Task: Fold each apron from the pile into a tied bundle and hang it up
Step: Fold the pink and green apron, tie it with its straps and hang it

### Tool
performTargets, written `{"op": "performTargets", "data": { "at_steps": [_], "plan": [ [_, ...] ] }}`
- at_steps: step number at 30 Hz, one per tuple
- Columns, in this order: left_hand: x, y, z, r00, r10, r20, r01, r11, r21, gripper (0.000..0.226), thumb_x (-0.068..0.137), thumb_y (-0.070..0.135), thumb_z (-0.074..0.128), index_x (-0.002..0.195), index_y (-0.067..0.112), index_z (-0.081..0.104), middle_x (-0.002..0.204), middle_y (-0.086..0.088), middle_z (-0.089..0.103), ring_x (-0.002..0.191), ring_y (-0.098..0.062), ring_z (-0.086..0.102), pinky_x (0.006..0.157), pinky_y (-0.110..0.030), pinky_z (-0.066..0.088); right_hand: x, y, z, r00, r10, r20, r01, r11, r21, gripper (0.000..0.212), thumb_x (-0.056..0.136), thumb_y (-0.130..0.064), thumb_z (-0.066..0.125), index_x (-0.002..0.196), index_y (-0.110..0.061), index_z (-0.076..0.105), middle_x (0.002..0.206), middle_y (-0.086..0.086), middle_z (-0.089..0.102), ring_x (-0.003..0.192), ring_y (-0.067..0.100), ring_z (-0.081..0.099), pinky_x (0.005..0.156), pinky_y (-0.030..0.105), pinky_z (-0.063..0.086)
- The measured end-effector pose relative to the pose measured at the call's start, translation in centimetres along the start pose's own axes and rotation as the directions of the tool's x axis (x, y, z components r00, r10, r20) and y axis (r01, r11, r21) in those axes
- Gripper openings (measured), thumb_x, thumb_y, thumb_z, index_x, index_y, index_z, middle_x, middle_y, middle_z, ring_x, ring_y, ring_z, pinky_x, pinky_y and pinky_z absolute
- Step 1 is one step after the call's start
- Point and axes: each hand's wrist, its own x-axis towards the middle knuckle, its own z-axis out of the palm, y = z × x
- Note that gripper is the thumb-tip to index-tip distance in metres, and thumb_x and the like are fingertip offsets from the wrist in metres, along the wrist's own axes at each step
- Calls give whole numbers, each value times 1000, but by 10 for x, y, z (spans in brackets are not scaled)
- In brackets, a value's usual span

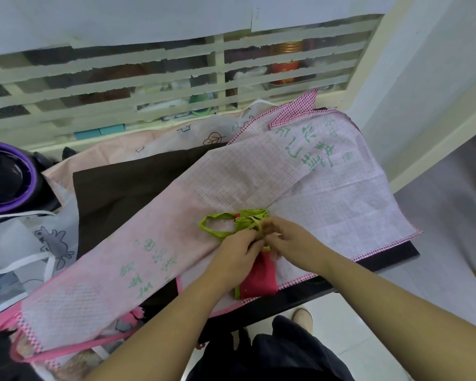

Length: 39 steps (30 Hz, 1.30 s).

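The red apron bundle (259, 279) lies near the counter (308, 296) edge, at 6 o'clock from the picture's middle. Just beyond it, the left grip (235, 247) and right grip (290, 239) both pinch the green strap (213, 225) at its top end. It looks light, soft and a little slippery, so I would hold it by the straps, close to the knot. Pink checked aprons (259, 174) underneath may catch the loose loop. A dark brown apron (127, 185) lies at 9 o'clock, a barred window (176, 78) at 12.
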Motion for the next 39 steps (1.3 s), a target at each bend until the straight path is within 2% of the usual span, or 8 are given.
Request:
{"op": "performTargets", "data": {
  "at_steps": [3, 9, 13, 18, 26, 33, 37, 39],
  "plan": [
    [0, -2, 1, 1000, -28, -2, 28, 998, -53, 14, 94, 12, 54, 82, 18, 56, 74, 14, 56, 72, -8, 53, 64, -21, 37, -2, 8, 1, 999, -29, -36, 27, 997, -67, 23, 86, -8, 64, 108, -15, 62, 97, -4, 67, 80, 9, 65, 75, 16, 51],
    [3, -4, -1, 989, -142, -34, 134, 974, -183, 16, 92, 11, 58, 82, 21, 51, 73, 13, 61, 66, 6, 58, 65, -13, 43, -6, 10, 14, 969, -20, -245, 16, 1000, -21, 16, 78, -12, 76, 81, -19, 63, 68, -8, 64, 60, -5, 57, 60, 8, 43],
    [4, -7, 2, 977, -195, -80, 171, 955, -240, 21, 86, 17, 68, 76, 27, 53, 71, 10, 61, 67, -3, 57, 65, -20, 44, -8, 17, 22, 954, 8, -301, -9, 1000, -2, 13, 79, -18, 75, 73, -21, 64, 60, -8, 59, 54, -3, 52, 56, 10, 41],
    [-4, -8, 4, 986, -155, -63, 134, 958, -252, 18, 88, 13, 63, 81, 28, 55, 79, 11, 63, 78, -2, 60, 73, -20, 47, -12, 21, 25, 958, 87, -275, -24, 974, 224, 10, 84, -15, 70, 75, -15, 69, 65, 2, 68, 60, 4, 61, 62, 16, 49],
    [-21, -3, 7, 989, 6, -147, -29, 988, -155, 44, 82, -3, 60, 84, 40, 50, 85, 17, 62, 85, 4, 58, 76, -7, 42, -8, 13, 30, 942, 270, -201, -134, 848, 513, 16, 86, -5, 64, 70, -4, 63, 48, -7, 53, 48, 3, 46, 50, 14, 40],
    [-21, -5, 11, 986, 31, -165, -46, 995, -91, 31, 84, 1, 59, 90, 31, 54, 89, 13, 63, 86, -1, 58, 79, -15, 45, -7, 9, 28, 934, 265, -239, -124, 869, 479, 6, 81, -4, 70, 78, -4, 65, 60, 5, 56, 52, 6, 51, 53, 15, 44],
    [-19, -2, 5, 991, 2, -132, -20, 991, -131, 27, 86, 1, 59, 91, 26, 54, 85, 20, 60, 84, 8, 56, 74, -5, 39, -4, 10, 27, 932, 150, -330, -87, 977, 197, 6, 81, -13, 72, 76, -15, 69, 65, 8, 64, 60, 11, 59, 61, 22, 47],
    [-18, -2, 5, 991, -8, -130, -10, 990, -138, 26, 86, 1, 60, 92, 25, 54, 85, 20, 60, 85, 10, 56, 75, -6, 40, -4, 11, 28, 925, 34, -379, -32, 999, 10, 7, 82, -16, 70, 76, -19, 70, 61, -5, 62, 60, 3, 57, 59, 12, 43]
  ]
}}
